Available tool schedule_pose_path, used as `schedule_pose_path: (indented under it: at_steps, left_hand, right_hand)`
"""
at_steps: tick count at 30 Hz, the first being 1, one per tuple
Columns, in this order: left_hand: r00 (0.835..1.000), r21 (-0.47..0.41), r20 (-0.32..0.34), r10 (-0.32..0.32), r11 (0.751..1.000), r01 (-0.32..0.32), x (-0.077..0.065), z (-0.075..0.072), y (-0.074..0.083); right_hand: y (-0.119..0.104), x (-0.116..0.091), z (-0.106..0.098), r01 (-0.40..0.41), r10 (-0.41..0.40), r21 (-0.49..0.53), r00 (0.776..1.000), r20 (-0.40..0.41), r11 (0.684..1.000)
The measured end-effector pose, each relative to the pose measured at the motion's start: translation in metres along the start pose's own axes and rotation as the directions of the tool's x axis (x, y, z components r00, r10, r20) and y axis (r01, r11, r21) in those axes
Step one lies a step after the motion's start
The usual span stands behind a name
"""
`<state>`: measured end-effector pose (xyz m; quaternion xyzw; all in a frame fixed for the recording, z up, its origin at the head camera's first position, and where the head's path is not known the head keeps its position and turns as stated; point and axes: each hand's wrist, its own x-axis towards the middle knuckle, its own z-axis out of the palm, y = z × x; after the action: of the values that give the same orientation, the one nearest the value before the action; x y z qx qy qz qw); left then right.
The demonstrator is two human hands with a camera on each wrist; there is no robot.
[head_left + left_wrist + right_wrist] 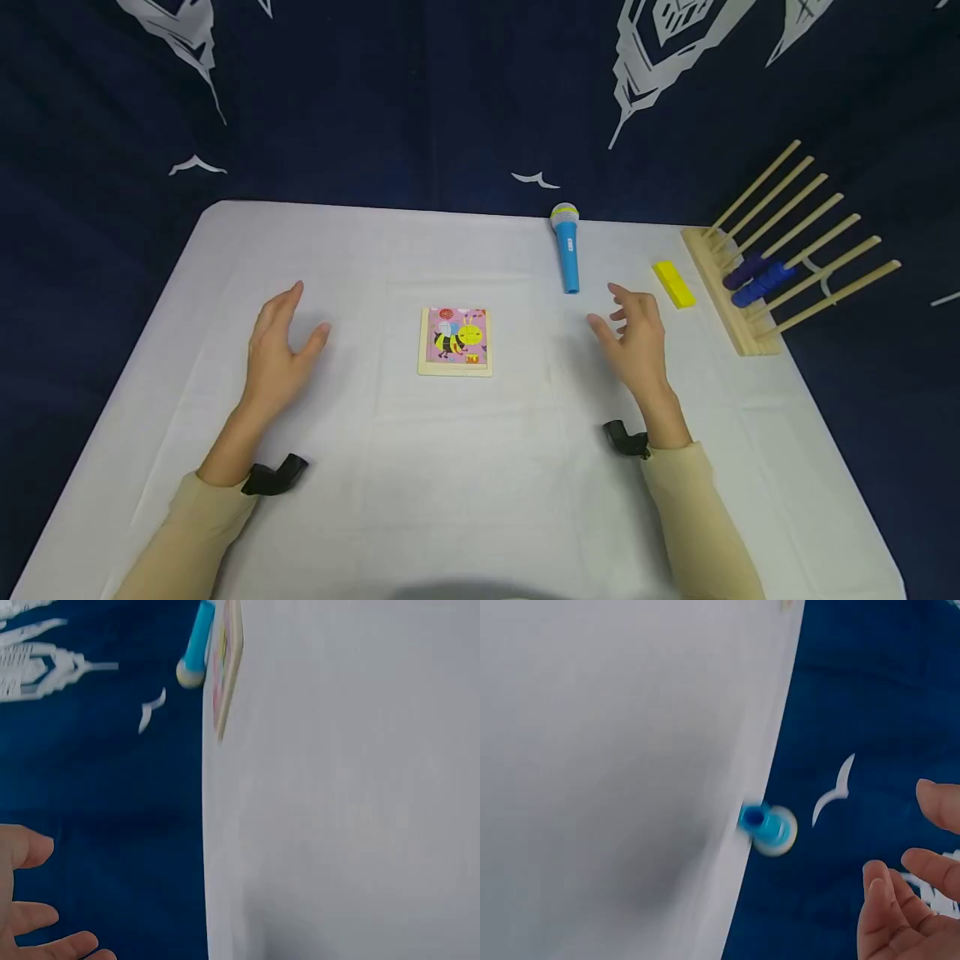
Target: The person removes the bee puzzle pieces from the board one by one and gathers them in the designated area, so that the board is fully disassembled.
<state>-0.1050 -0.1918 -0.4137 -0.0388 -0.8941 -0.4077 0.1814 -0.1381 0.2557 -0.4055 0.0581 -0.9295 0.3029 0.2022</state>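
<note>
Between the two hands lies a square wooden picture puzzle [456,340] with a yellow bee on pink, inside a pale frame. My left hand [279,354] hovers to its left, thumb apart from the fingers, holding nothing. On the other side my right hand [636,340] is raised with loosely bent fingers, also holding nothing. Just beyond the right hand is a blue toy microphone [567,254]. A yellow block [673,284] lies to that hand's right. In the left wrist view the puzzle [228,667] appears edge-on, and the right wrist view shows the microphone [769,826] end-on.
At the table's right edge stands a wooden rack [731,292] with several long pegs leaning outward. Dark blue and purple beads [761,283] sit on two of them. A white cloth covers the table [465,467]; a navy patterned curtain [420,100] hangs behind it.
</note>
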Motion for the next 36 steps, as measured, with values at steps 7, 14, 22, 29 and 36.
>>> schedule_pose_path:
  at_steps: [7, 14, 22, 29, 36]
  left_hand:
    - [0.999, -0.125, 0.047, -0.004, 0.992, 0.01, 0.002, 0.037, 0.021]
    - [0.993, -0.264, 0.112, -0.04, 0.962, 0.068, -0.001, 0.072, 0.039]
    - [0.984, -0.354, 0.173, -0.054, 0.928, 0.113, -0.004, 0.102, 0.036]
    - [0.974, -0.354, 0.215, -0.065, 0.925, 0.14, -0.005, 0.114, 0.022]
    - [0.976, -0.278, 0.213, -0.044, 0.955, 0.104, -0.007, 0.116, 0.017]
  right_hand:
    - [-0.034, 0.015, 0.025, -0.043, 0.032, 0.167, 0.997, 0.071, 0.985]
    - [-0.076, 0.032, 0.058, -0.148, 0.08, 0.341, 0.975, 0.205, 0.928]
    - [-0.106, 0.042, 0.096, -0.273, 0.099, 0.459, 0.924, 0.368, 0.845]
    - [-0.111, 0.045, 0.118, -0.352, 0.109, 0.489, 0.883, 0.457, 0.798]
    - [-0.109, 0.041, 0.133, -0.391, 0.102, 0.513, 0.859, 0.502, 0.764]
